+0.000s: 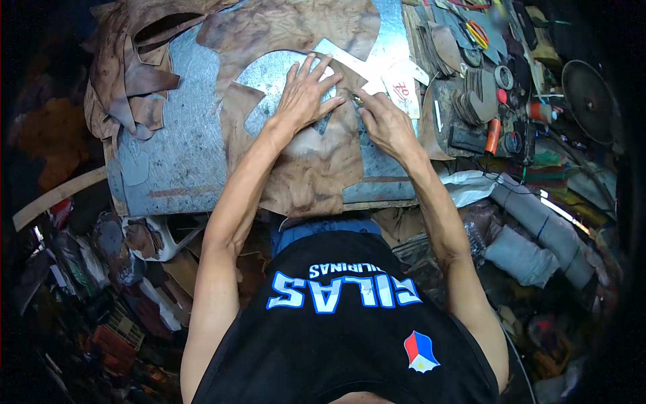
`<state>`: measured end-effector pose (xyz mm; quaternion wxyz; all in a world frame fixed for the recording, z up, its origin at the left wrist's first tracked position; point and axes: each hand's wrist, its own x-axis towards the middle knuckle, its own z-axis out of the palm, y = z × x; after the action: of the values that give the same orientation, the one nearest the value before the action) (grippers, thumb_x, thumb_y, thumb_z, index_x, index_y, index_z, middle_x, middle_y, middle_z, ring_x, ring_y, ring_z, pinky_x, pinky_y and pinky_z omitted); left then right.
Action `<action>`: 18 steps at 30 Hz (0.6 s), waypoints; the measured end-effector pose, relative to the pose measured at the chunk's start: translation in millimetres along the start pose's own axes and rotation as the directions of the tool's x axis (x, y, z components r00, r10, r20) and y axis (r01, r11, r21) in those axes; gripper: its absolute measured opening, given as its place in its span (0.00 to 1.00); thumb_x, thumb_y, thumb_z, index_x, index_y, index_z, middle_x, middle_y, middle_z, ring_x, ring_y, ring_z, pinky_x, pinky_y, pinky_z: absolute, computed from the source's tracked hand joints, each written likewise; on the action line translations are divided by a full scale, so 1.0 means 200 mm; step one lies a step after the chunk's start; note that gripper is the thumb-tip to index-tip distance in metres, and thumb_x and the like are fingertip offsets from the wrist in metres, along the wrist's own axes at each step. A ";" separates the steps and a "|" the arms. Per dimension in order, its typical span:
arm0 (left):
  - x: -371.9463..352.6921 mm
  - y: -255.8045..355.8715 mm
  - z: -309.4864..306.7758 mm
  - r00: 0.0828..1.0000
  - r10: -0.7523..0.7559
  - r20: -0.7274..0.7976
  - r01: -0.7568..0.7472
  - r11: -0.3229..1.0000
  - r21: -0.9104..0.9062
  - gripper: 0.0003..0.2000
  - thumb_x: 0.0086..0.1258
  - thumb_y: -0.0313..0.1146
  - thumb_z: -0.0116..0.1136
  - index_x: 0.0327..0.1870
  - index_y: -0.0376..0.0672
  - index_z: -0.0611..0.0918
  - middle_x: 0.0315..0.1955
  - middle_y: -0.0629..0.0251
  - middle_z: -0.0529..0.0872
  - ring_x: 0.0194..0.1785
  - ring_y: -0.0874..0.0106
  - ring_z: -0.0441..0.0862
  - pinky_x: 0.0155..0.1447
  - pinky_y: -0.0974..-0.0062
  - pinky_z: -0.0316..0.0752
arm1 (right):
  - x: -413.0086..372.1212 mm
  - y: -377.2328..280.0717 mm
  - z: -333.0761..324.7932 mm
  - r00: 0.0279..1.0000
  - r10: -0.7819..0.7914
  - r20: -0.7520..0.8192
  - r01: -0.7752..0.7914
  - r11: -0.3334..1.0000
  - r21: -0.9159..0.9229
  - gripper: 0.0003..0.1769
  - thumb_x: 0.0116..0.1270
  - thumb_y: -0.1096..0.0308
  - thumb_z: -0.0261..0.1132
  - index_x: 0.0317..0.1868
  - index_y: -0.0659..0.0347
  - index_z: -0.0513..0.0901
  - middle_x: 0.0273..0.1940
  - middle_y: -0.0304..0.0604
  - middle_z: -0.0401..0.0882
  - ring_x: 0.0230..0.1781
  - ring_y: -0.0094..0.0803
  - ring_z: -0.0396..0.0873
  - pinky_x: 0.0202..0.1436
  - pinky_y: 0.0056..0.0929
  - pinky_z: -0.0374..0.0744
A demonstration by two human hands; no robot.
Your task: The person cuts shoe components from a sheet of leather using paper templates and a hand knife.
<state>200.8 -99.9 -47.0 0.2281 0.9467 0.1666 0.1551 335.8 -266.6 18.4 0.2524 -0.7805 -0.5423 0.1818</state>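
A brown, marbled piece of leather point(309, 168) lies over the front of the metal-topped table, with cut-out gaps showing the grey surface. My left hand point(306, 97) is pressed flat on it, fingers spread, beside a white pattern piece point(340, 54). Just to the right, my right hand point(389, 124) closes round a small knife point(357, 100), mostly hidden by the fingers, its tip end close to the leather and my left thumb. More white pattern pieces point(404, 91), one with red writing, lie beyond my right hand.
Leather scraps point(138, 87) are heaped at the table's left. On the right are stacked dark pattern pieces point(476, 97), yellow-handled scissors point(476, 34), a tape roll point(503, 77) and an orange cylinder point(493, 135). Wrapped grey rolls point(538, 209) lie below at right.
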 end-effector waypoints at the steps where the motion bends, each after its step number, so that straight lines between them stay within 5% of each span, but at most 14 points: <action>1: 0.01 -0.01 0.01 0.999 -0.002 0.038 0.002 1.000 0.012 0.26 0.65 0.54 0.62 0.61 0.53 0.81 0.73 0.61 0.65 0.78 0.51 0.53 0.76 0.46 0.50 | 0.02 0.01 0.02 0.999 0.007 0.039 -0.004 0.997 -0.078 0.20 0.68 0.67 0.60 0.61 0.51 0.78 0.41 0.51 0.79 0.40 0.50 0.81 0.44 0.43 0.80; 3: 0.01 -0.02 0.03 0.999 -0.017 0.038 0.017 1.000 0.010 0.25 0.66 0.54 0.61 0.61 0.53 0.81 0.73 0.61 0.65 0.78 0.51 0.53 0.76 0.46 0.49 | 0.05 0.02 0.04 0.996 0.038 0.075 -0.022 0.980 -0.198 0.19 0.68 0.68 0.61 0.60 0.49 0.79 0.39 0.51 0.77 0.40 0.50 0.81 0.43 0.45 0.80; 18: 0.00 -0.06 0.09 0.999 -0.043 0.001 0.043 0.999 -0.020 0.18 0.69 0.47 0.59 0.59 0.58 0.83 0.73 0.66 0.67 0.78 0.52 0.53 0.76 0.46 0.47 | 0.10 -0.01 0.11 1.000 -0.008 0.010 0.010 0.962 -0.273 0.23 0.63 0.71 0.57 0.59 0.53 0.80 0.41 0.57 0.78 0.42 0.53 0.81 0.42 0.47 0.81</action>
<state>205.1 -96.9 -66.9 0.2406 0.9406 0.1853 0.1517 329.7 -242.3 0.6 0.1407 -0.8046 -0.5668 0.1077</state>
